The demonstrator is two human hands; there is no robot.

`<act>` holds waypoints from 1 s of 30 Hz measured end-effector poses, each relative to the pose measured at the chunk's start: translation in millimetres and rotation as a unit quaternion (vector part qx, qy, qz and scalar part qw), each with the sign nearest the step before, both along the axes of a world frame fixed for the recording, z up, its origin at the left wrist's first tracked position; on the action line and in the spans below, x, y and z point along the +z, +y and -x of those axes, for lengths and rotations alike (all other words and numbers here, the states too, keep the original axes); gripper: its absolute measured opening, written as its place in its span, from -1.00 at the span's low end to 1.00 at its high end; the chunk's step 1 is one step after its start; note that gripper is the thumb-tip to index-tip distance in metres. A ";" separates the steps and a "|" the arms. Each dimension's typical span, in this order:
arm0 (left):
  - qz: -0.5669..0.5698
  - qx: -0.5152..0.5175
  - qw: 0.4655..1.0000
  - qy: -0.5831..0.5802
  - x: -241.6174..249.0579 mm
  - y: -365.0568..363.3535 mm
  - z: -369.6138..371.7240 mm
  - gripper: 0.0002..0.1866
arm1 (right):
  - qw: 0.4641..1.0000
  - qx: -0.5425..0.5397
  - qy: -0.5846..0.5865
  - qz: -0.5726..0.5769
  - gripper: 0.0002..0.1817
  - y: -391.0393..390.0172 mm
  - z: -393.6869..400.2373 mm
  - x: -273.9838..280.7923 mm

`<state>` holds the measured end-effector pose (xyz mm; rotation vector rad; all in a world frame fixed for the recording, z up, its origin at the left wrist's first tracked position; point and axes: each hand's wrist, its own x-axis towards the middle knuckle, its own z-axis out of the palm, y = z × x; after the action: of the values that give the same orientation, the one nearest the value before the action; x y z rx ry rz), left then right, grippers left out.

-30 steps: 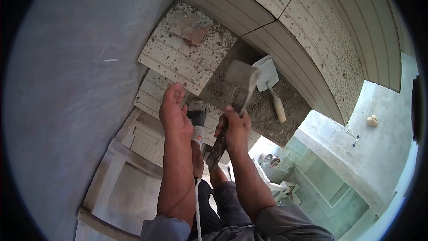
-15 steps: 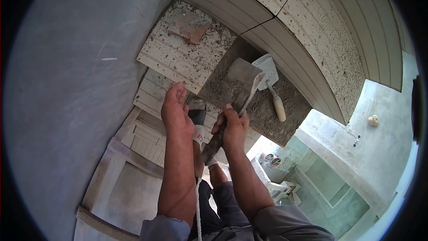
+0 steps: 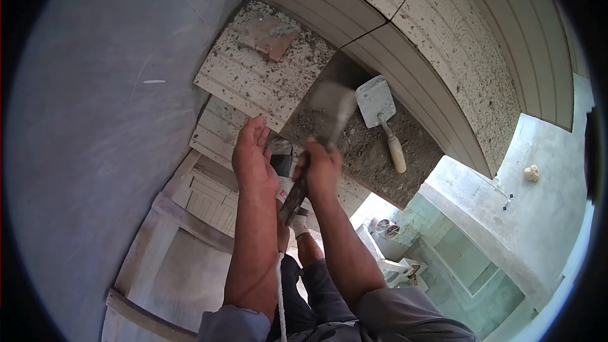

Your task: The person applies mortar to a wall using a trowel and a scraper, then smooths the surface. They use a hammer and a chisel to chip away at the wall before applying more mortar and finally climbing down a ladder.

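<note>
The broad-headed tool (image 3: 295,200) is clamped in our right hand (image 3: 320,171), its blurred head over the gritty bed (image 3: 367,155); our left hand (image 3: 253,155) is open beside it. Beyond, we see a trowel (image 3: 375,102) and, on speckled tile (image 3: 253,85), a broken slab (image 3: 271,38).

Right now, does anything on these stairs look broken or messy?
Yes: a jagged reddish fragment lies on the grooved tread tile beside the wall, amid scattered crumbs. Its ragged outline looks broken against the tile's straight edges. Alongside, the gritty bed under the trowel lies untiled.

The dark-handled tool (image 3: 296,199) slants, broad head (image 3: 334,100) blurred.
</note>
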<state>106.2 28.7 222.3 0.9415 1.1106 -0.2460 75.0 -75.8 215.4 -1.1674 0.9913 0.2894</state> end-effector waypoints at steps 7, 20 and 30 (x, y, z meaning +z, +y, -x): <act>0.003 0.012 1.000 -0.008 -2.3 -2.0 -2.5 -0.51 | 0.998 0.034 0.004 0.049 -0.75 -7.4 3.7 20.1; 0.008 0.004 1.000 -0.011 -1.6 -3.6 1.0 -0.49 | 0.994 0.054 -0.023 0.091 -0.72 -13.5 2.1 20.5; 0.008 -0.006 1.000 -0.007 -5.6 -1.4 5.8 -0.48 | 0.996 0.077 0.030 0.038 -0.75 -8.9 -7.6 0.4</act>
<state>100.4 27.3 216.7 0.9347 1.0882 -0.2582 82.6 -84.7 215.8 -1.3146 0.9736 0.4146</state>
